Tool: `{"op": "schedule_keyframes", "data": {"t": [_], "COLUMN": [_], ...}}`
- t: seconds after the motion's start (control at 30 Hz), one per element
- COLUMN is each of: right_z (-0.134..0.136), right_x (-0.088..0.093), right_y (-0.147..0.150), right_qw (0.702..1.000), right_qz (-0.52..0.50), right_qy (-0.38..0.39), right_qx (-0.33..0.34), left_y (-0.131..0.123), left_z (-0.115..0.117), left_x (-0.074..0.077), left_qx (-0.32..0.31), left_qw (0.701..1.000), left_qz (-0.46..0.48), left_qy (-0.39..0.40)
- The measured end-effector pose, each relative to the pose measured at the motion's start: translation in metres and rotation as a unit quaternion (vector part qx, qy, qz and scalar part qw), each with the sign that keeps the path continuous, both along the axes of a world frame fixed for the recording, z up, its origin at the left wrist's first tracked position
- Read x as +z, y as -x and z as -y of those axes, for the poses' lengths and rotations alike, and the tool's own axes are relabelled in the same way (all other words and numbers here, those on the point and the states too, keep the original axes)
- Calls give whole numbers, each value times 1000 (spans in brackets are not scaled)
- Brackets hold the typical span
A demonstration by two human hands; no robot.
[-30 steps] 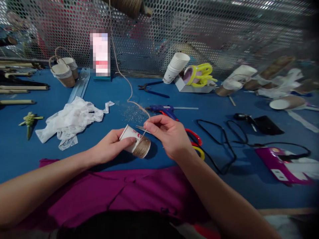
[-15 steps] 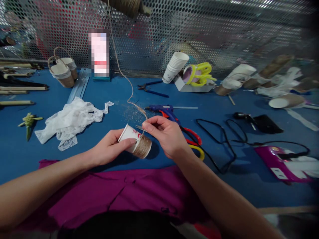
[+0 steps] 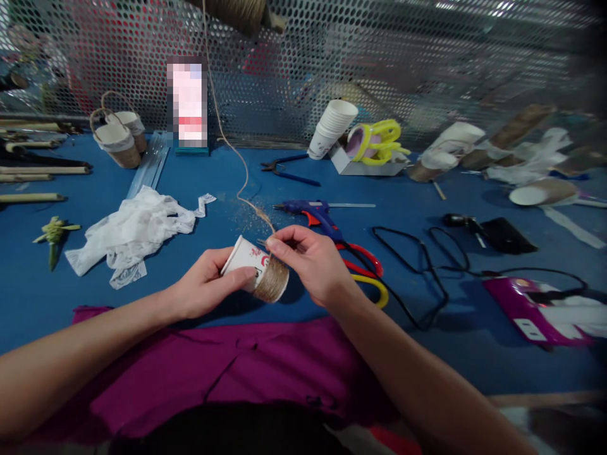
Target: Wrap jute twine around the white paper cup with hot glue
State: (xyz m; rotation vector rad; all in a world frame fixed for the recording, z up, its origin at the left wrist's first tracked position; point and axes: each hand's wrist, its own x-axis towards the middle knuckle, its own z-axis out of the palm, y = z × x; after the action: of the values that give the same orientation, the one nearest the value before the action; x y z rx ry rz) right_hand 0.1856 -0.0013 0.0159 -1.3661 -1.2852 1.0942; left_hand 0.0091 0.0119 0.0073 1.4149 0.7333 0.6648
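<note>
My left hand (image 3: 211, 282) is wrapped round a white paper cup (image 3: 243, 257) that lies tilted on its side, its thumb on the printed wall. Brown twine (image 3: 272, 278) is wound round the cup's lower part. My right hand (image 3: 310, 262) pinches the loose twine close to the cup, thumb against forefinger. From there the strand runs up past the mesh toward a spool (image 3: 241, 14) at the top. Just behind my right hand lie scissors (image 3: 370, 261) with red and yellow handles, their blade tips showing by my fingertips. A blue glue gun (image 3: 308, 208) rests beyond.
Pliers (image 3: 294, 174), stacked cups (image 3: 332, 128) and a box (image 3: 372, 163) with yellow cord stand at the back. White lace (image 3: 137, 230) and twine-wrapped cups with handles (image 3: 118, 142) are on the left. A black cable (image 3: 427, 272) loops across the right side.
My right hand has shifted slightly left and down with the twine, closer against the wound part. The cup has barely turned in my left hand.
</note>
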Motion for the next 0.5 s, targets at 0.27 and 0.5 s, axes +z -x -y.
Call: {"op": "schedule_keyframes", "data": {"t": [0.27, 0.5], "right_z": [1, 2], "right_x": [1, 3], "right_y": [2, 2], "right_qw": [1000, 1000], "right_qz": [-5, -9], "right_qy": [8, 9], "right_qx": [3, -2], "left_y": [1, 3], "left_z": [-1, -1], "left_x": [-1, -3], "left_qx": [-10, -19], "left_qw": [997, 994], "left_qz": [-5, 0], "left_qy": [-80, -110]}}
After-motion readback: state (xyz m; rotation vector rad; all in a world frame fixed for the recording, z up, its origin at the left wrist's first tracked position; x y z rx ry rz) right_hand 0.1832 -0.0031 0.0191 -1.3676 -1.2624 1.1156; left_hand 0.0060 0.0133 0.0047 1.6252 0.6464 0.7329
